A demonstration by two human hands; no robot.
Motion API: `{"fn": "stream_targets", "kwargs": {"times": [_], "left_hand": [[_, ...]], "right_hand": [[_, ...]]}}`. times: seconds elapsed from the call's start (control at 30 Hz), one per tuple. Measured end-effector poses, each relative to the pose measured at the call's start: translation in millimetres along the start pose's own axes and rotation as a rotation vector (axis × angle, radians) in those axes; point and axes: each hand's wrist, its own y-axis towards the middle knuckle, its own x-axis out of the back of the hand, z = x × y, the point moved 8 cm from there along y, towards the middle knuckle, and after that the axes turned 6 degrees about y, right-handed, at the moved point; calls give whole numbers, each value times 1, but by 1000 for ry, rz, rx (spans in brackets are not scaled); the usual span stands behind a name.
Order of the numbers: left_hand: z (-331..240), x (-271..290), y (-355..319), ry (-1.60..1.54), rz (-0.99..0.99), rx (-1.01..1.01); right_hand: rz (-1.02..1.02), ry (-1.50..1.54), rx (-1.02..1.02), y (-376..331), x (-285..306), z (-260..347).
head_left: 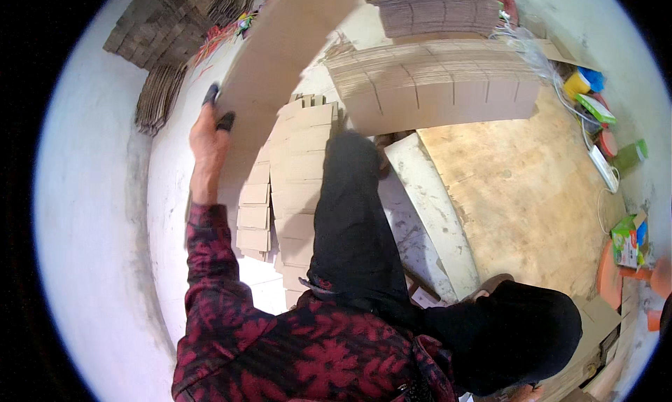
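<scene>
My left hand (210,137) is at the left, with dark coverings on two fingertips. It grips the left edge of a long brown cardboard sheet (280,59), which is tilted, smeared by motion and runs out past the top edge. Some of the fingers are hidden. Below the sheet, between my left arm and my outstretched leg, lies an overlapping row of cardboard pieces (301,171). I do not see my right hand. A bit of skin shows at the lower edge, but I cannot tell what it belongs to.
A long stack of slotted cardboard (448,97) stands at the far end of a wooden board (525,192); another stack (437,10) is behind it. Folded cardboard bundles (164,34) lie far left. A white power strip (603,169), cables and an orange stool (610,276) line the right wall.
</scene>
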Motion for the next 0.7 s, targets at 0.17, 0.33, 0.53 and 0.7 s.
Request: {"fn": "stream_targets", "kwargs": {"times": [0.17, 0.33, 0.53, 0.7], "left_hand": [[158, -83, -83, -465, 258, 509], [261, -213, -171, -29, 697, 302], [-91, -269, 10, -251, 520, -118], [-358, -288, 20, -530, 464, -695]], "right_hand": [[13, 72, -121, -7, 15, -33], [-140, 303, 84, -5, 22, 56], [-257, 577, 386, -24, 73, 204], [-156, 562, 846, -4, 69, 405]]}}
